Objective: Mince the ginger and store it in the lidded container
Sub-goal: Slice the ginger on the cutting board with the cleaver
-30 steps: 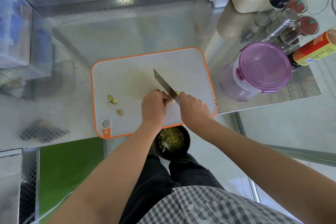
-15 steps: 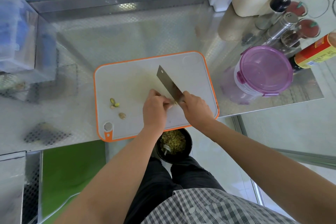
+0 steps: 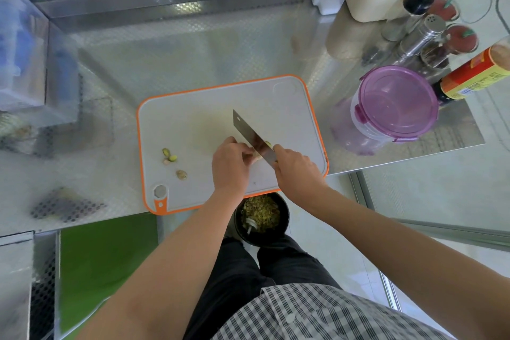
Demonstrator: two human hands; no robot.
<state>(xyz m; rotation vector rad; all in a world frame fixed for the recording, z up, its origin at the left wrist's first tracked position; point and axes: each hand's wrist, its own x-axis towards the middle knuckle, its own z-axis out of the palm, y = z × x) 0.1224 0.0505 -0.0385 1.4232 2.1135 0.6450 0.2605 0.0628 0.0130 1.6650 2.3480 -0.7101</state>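
Steel counter (image 3: pixel 193 44), white board (image 3: pixel 193 124): left hand (image 3: pixel 230 167) pinches pale yellowish ginger (image 3: pixel 267 143); right hand (image 3: pixel 296 171) grips cleaver (image 3: pixel 252 136) across it.

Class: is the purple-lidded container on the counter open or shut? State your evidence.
Shut. The purple lid sits flat over the container, covering its whole mouth; whether the clips are latched, cannot tell.

Right hand (image 3: pixel 296 171) grips knife (image 3: pixel 254 138), left hand (image 3: pixel 230 165) holds ginger (image 3: pixel 255 156)
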